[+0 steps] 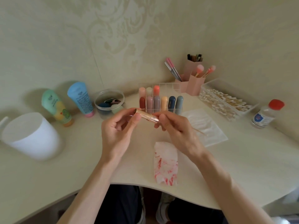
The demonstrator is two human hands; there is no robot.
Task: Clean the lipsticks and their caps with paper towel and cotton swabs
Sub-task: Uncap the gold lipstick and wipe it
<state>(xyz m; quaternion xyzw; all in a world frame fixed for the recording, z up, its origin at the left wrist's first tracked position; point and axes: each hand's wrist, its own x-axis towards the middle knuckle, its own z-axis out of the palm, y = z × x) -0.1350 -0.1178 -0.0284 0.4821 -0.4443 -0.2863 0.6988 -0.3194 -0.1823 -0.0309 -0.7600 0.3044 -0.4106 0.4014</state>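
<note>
Dark trouser legs (pixel 119 206) show under cream desk (pixel 64 175). On desk, near its front edge, lies folded white paper towel w/ red smears (pixel 165 164). Above it both hands keep gold metal lipstick tube (pixel 146 116) in the air, almost horizontal: left hand (pixel 119 131) pinches its open end btw thumb & fingers, right hand (pixel 174 126) pinches the other end. Thin wooden cotton swab (pixel 199 131) sticks out from under right hand, over clean white tissue sheet (pixel 213 135). Behind stands clear plastic organiser (pixel 166 85) w/ coloured lipsticks (pixel 164 103) upright. Clear box of cotton swabs (pixel 210 83) is at right, small clear bottle w/ red cap (pixel 265 113) further right.
</note>
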